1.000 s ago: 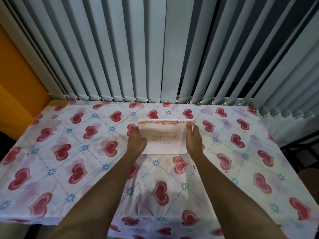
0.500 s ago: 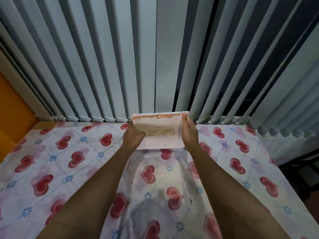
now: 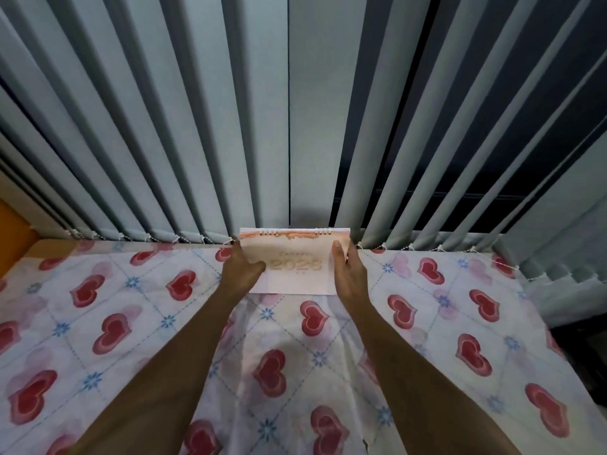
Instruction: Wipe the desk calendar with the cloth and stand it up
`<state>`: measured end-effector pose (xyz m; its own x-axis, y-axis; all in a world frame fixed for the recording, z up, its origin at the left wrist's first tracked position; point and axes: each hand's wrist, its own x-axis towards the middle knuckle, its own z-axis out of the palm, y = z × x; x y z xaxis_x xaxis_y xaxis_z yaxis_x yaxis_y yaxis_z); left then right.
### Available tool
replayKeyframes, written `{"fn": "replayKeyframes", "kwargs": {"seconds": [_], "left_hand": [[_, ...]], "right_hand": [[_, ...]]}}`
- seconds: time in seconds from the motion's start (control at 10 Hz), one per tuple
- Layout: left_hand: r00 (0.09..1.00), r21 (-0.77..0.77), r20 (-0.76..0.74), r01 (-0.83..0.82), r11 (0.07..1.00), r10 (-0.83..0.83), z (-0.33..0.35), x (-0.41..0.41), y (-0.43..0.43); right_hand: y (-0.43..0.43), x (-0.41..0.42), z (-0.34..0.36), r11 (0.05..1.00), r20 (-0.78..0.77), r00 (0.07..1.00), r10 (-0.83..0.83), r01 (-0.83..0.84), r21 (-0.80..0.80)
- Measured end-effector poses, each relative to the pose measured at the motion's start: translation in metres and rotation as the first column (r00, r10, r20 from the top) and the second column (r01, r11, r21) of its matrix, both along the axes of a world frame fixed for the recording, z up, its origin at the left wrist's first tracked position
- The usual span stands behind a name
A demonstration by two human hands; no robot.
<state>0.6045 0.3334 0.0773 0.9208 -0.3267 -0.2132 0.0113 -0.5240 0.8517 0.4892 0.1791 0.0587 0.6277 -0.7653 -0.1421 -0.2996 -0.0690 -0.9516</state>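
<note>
I see the pale pink spiral-bound card desk calendar (image 3: 297, 262) at twelve o'clock on the heart-printed tablecloth (image 3: 131, 323), just before the grey vertical blinds (image 3: 197, 126), my left hand (image 3: 241, 274) and right hand (image 3: 348, 274) clasping its side edges. It looks light and stiff, so I judge those edges the right hold. I cannot see its back foot, and no cloth is in view.

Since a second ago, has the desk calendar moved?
Yes. The desk calendar has gone away from the person, from mid-tablecloth to the vertical blinds at the far edge.
</note>
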Motion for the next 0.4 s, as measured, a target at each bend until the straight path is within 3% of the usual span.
{"fn": "replayKeyframes", "kwargs": {"seconds": [0.2,0.3,0.4], "left_hand": [[1.0,0.003,0.024,-0.015,1.0,0.015,0.002,-0.004,-0.002],[0.997,0.053,0.05,-0.057,0.997,0.055,0.01,-0.001,-0.003],[0.99,0.129,0.142,-0.003,0.992,-0.015,0.027,-0.001,0.002]], "right_hand": [[-0.003,0.0,-0.003,0.999,-0.045,0.998,0.05,-0.05,-0.007],[-0.01,0.0,0.006,0.997,-0.146,0.988,0.048,-0.055,-0.046],[-0.01,-0.008,0.032,0.964,-0.255,0.966,0.038,-0.102,-0.244]]}}
